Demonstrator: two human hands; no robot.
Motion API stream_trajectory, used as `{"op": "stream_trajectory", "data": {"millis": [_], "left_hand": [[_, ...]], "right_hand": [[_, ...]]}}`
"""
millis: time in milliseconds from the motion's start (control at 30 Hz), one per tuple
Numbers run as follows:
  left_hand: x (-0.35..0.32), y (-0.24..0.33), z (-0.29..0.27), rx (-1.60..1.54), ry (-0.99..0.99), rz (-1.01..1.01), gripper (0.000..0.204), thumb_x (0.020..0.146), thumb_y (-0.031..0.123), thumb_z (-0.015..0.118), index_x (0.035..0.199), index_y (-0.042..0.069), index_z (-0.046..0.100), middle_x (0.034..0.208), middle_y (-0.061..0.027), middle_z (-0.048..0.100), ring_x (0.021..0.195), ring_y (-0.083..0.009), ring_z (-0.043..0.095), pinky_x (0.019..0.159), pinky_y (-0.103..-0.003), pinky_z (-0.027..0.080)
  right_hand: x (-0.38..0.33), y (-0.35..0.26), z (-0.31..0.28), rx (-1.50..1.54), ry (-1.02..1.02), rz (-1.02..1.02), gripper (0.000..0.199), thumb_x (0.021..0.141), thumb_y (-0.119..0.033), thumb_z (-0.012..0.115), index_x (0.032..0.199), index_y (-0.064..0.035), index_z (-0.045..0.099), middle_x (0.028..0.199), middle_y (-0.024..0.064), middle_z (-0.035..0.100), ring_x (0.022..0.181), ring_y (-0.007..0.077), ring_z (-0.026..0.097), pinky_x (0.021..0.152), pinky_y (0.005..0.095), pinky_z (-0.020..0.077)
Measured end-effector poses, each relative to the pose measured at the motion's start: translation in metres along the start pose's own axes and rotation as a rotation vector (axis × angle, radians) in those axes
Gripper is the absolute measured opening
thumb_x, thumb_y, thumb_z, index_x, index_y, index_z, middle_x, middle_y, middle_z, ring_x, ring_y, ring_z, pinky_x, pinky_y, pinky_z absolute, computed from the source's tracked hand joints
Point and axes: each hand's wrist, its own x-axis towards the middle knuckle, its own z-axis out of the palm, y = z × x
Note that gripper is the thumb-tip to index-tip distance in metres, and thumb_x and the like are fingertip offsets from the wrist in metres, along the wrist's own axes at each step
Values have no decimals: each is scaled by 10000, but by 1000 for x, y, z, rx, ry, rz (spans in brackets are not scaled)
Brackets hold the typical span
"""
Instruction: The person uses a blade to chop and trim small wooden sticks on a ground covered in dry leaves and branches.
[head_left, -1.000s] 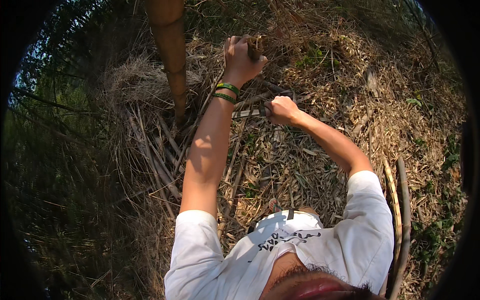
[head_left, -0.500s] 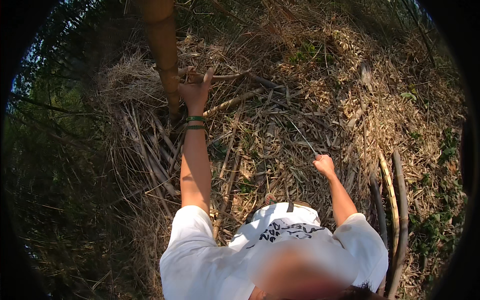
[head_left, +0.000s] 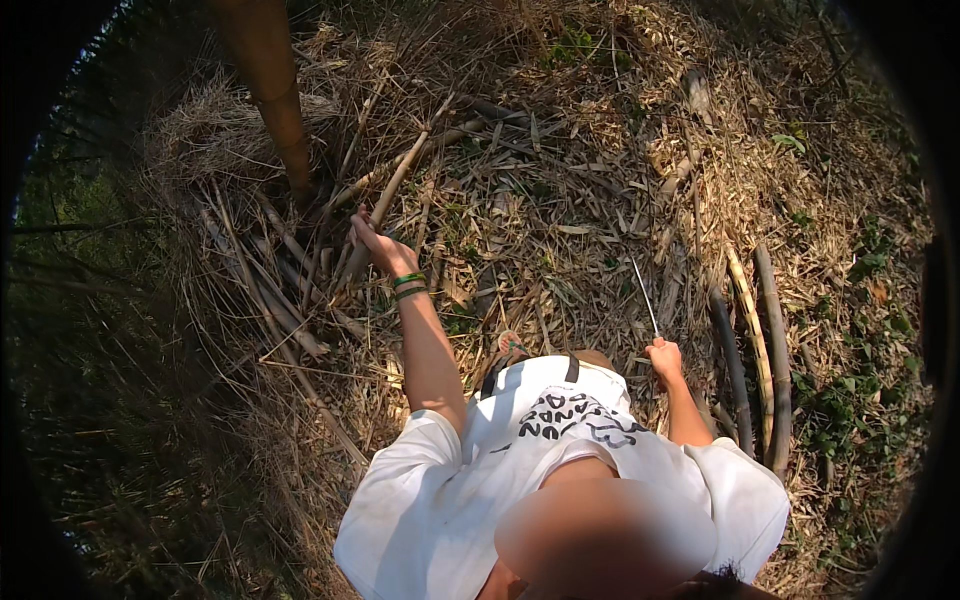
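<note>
My left hand [head_left: 376, 246], with green bands at the wrist, is stretched forward and closed around a dry bamboo stick [head_left: 405, 172] that slants up to the right across the litter. A thick brown bamboo trunk [head_left: 272, 98] stands just left of it. My right hand [head_left: 663, 358] is low by my right side, gripping a thin pale blade [head_left: 645, 296] that points up and away from me. I wear a white printed T-shirt [head_left: 560, 440].
Dry leaves, straw and broken canes cover the ground [head_left: 560, 190]. Several cut bamboo poles [head_left: 758, 350] lie lengthwise at my right. A bundle of split canes [head_left: 270, 290] fans out at the trunk's foot. Dark green undergrowth [head_left: 110, 400] fills the left.
My left hand came down from the trunk and closed on the slanting stick. My right hand drew back from the middle to my right side with the thin blade.
</note>
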Motion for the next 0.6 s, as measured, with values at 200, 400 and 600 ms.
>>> {"op": "stream_trajectory", "data": {"millis": [200,400,600], "left_hand": [[-9,-1,41,-25,-23,-42,410,965,422,586,1151,62,651,1228,-26,596,1160,-185,513,1067,-397,319],[-81,-31,20,265,176,-11,369,968,343,579,1155,25,558,1122,-120,631,1018,-242,599,936,-378,446],[-139,-73,-40,134,-107,-201,600,1048,369,383,1545,66,238,1606,-122,229,1475,-237,240,1210,-354,210]], "right_hand": [[2,-33,-3,49,-94,-54,274,715,-213,675,785,46,625,728,204,639,714,341,627,679,438,459],[-19,-85,2,29,-212,-233,270,725,-185,697,700,24,529,619,160,540,583,261,485,615,420,435],[-32,-153,-13,74,-269,-621,358,743,-210,742,671,37,492,573,114,496,545,198,424,557,384,397]]}}
